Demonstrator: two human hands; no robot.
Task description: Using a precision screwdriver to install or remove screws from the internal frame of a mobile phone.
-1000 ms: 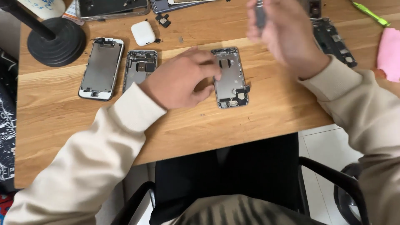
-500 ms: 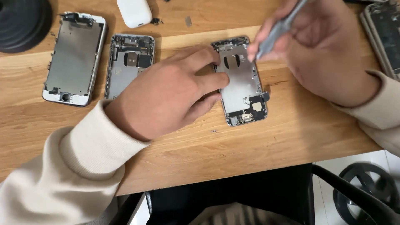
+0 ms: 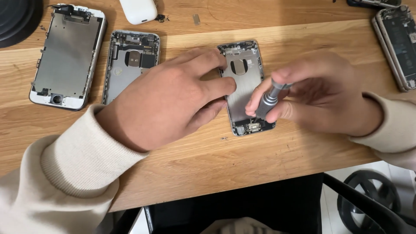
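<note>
the left hand lies palm down on the wooden table, its fingers spread and pressing on the left edge of an opened phone housing that sits flat near the middle of the table; the hand is not closed around anything, only steadying the housing. the right hand is curled around a small grey metal screwdriver, gripping its knurled handle between thumb and fingertips, with the tool tilted and its lower end down over the lower right part of the housing, just above the bottom connector area; the tip itself is hidden behind the fingers. both arms wear cream ribbed sleeves. to the left of the left hand lies a second stripped phone housing, and further left a phone screen assembly lying with its metal backplate up. a white earbud case sits at the top edge, a tiny metal piece just right of it. another opened phone lies at the far right, well apart from the hands. a black round base shows in the top left corner.
</note>
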